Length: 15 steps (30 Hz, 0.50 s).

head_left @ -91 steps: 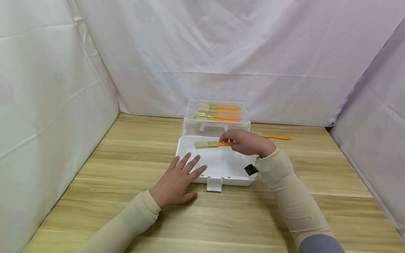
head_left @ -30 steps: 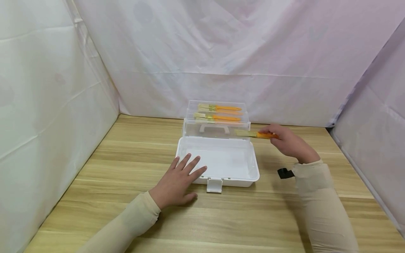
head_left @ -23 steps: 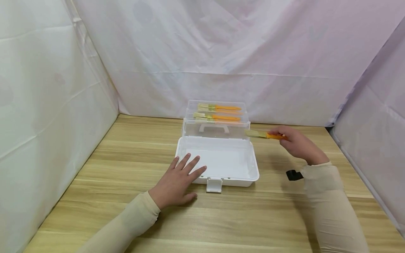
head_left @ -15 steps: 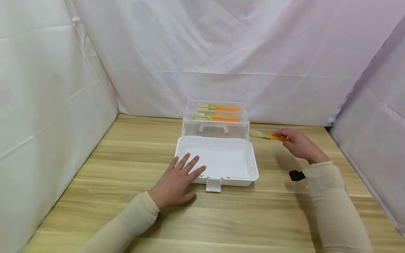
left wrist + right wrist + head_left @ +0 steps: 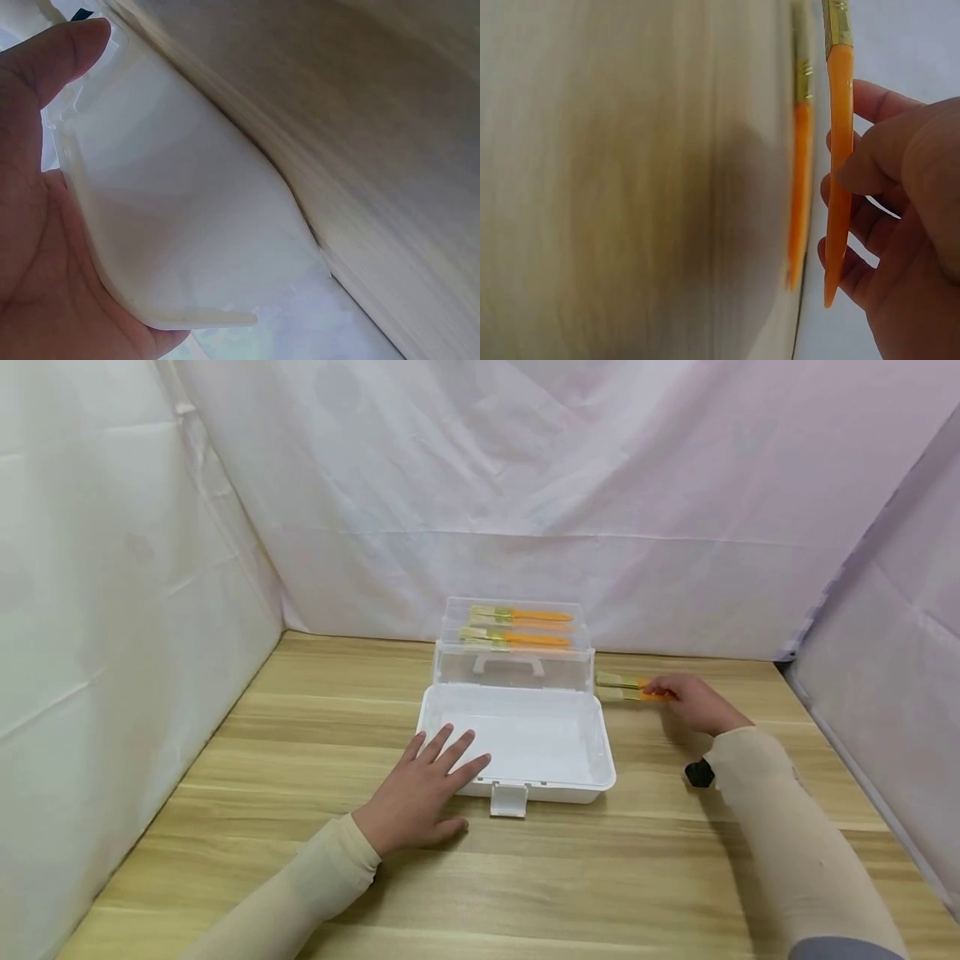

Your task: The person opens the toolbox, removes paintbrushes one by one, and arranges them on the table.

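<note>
My right hand (image 5: 697, 703) pinches a flat paintbrush (image 5: 841, 90) by its orange handle, low at the right of the box. Pale bristles and a gold ferrule point left. Right behind it, a second paintbrush (image 5: 802, 157) of the same kind lies on the table, its handle partly covered by the hand in the head view. My left hand (image 5: 412, 797) rests with fingers spread over the front left corner of a white plastic box (image 5: 600, 752). In the left wrist view, its palm sits along the box rim (image 5: 86, 217).
The box's clear lid (image 5: 450, 668) is swung open towards the back. Two more orange-handled paintbrushes (image 5: 540, 617) lie across it, one above the other. A white latch (image 5: 508, 800) hangs at the front. Pale cloth walls (image 5: 525, 460) enclose the wooden table (image 5: 337, 710).
My right hand has carried the paintbrush from above the box out to the right, then down beside the brush on the table. The left hand has stayed put.
</note>
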Tool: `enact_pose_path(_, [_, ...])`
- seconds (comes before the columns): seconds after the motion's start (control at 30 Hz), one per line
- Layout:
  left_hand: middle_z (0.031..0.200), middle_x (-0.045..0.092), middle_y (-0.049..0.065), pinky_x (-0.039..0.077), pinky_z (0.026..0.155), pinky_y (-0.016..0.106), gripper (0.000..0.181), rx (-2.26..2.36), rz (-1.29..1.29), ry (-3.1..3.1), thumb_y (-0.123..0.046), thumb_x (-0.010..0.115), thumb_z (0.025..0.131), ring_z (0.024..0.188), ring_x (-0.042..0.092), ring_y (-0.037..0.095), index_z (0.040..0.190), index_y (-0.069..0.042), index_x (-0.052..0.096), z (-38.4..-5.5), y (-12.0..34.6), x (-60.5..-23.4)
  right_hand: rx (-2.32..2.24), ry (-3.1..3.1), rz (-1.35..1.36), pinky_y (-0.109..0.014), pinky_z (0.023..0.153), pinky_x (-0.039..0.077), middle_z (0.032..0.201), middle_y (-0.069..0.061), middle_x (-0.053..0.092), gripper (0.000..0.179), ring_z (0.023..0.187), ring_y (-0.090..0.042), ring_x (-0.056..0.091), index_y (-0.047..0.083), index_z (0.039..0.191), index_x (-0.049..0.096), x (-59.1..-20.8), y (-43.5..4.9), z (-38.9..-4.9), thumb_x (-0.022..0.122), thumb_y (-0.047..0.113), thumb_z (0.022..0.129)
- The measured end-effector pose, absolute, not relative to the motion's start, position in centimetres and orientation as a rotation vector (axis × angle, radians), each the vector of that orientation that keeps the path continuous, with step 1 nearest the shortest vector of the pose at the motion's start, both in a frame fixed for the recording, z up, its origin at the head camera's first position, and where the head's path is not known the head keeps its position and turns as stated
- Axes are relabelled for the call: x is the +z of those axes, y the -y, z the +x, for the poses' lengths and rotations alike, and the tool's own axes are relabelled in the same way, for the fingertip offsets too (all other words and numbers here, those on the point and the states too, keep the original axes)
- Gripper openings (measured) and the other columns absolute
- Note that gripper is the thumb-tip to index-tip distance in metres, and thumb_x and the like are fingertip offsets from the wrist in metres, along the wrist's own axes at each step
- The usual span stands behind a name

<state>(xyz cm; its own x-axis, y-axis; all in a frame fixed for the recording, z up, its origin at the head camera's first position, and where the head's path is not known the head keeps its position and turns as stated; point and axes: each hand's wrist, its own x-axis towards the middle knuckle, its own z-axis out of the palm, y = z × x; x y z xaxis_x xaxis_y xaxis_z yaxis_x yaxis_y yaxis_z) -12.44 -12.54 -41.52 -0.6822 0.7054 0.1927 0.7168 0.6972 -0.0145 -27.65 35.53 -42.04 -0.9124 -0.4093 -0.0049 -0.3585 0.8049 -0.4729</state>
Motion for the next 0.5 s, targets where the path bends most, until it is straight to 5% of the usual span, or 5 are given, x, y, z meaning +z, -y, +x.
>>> enact_pose_path(0.5, [0.160,0.030,0.011,0.023,0.112,0.063,0.086,-0.087,-1.148,2.728,-0.052,0.073,0.081,0.146,0.025,0.040,0.154,-0.023,0.038,-12.3,12.5,-41.7,-0.594,-2.886,-0.571,-0.061,0.095,0.043,0.120,-0.025,0.063,0.038,0.116,-0.046,0.055,0.001,0.115,0.068,-43.4,-36.3,-28.9,0.042,-0.012,0.091])
